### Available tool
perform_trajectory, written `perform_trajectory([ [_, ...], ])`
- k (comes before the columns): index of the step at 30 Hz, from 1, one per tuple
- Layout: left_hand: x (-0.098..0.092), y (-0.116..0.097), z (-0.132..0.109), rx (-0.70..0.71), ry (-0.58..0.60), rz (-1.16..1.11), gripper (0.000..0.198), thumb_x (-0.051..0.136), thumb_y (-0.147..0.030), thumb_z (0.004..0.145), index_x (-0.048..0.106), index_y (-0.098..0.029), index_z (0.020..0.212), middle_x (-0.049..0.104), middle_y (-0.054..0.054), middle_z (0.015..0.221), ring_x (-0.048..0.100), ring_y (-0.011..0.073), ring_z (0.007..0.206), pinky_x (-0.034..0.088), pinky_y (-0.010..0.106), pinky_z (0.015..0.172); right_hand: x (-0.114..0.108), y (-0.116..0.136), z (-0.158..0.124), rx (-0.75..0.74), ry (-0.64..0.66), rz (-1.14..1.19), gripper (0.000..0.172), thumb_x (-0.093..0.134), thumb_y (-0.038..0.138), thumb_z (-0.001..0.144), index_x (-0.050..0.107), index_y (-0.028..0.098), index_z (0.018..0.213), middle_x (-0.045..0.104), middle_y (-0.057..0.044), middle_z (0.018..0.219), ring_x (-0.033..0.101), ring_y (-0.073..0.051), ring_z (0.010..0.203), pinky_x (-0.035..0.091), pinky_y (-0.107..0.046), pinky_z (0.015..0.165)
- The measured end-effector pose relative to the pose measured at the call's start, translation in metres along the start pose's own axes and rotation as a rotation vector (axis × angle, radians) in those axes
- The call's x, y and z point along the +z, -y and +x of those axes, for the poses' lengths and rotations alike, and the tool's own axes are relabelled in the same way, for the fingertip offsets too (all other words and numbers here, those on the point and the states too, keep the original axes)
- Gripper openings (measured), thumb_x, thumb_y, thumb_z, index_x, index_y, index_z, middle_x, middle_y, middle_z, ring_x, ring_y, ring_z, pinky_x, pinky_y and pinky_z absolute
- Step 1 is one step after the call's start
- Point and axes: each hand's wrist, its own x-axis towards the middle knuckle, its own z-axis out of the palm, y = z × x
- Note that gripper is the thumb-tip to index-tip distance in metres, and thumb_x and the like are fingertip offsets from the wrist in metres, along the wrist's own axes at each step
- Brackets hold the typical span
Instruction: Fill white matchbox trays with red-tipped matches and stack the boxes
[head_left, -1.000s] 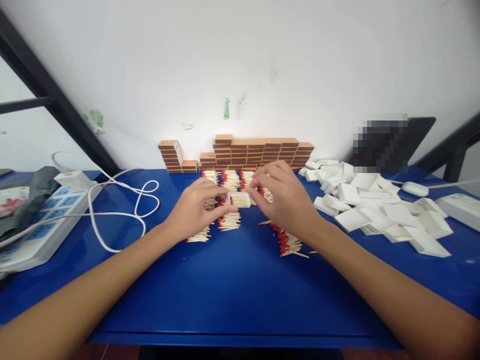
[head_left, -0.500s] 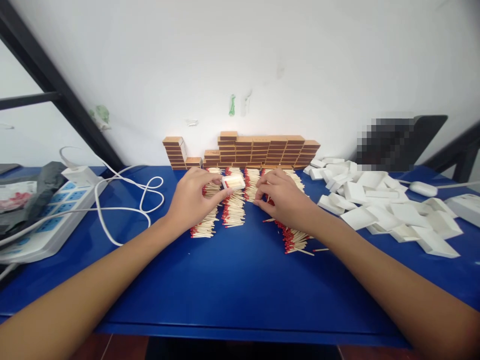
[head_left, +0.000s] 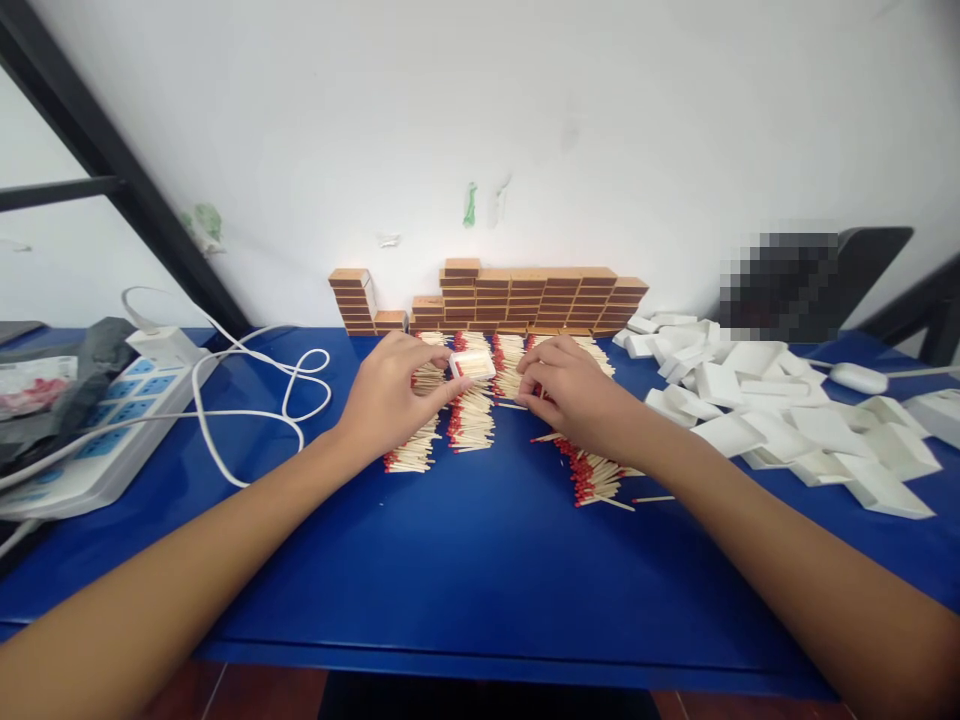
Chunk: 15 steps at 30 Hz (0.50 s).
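My left hand [head_left: 390,395] pinches a small white matchbox tray [head_left: 472,364] holding matches, lifted just above the rows of red-tipped matches [head_left: 471,420] on the blue table [head_left: 465,570]. My right hand [head_left: 574,395] rests on the matches to the right of the tray, fingers curled down and pinched over the sticks; whether any are gripped is hidden. More matches [head_left: 592,478] lie spread below my right wrist.
Brown matchbox sleeves [head_left: 525,298] are stacked against the white wall. A heap of white empty trays [head_left: 772,420] lies at right, with a white mouse [head_left: 859,377] behind. At left sit a power strip [head_left: 97,440] and looped white cable [head_left: 247,400].
My left hand carried the tray away from me, toward the stacked sleeves. My right hand left the tray and dropped onto the matches to its right.
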Motion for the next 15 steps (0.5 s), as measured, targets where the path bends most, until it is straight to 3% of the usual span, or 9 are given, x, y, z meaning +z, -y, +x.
perform_trajectory([
  [15,0.0035,0.0032,-0.0018,0.046,0.005,0.010,0.039,0.077,-0.056,0.092,0.078,-0.019,0.103,0.080,0.007,0.100,0.069,0.0237,0.096,0.055,0.038,0.087,0.0016,0.0045,-0.0020,0.000,0.048,-0.015,0.016,0.066,0.022,0.095,0.065,0.020,0.080,0.069,-0.013,0.105,0.055,-0.031,0.107,0.048,-0.050,0.096],
])
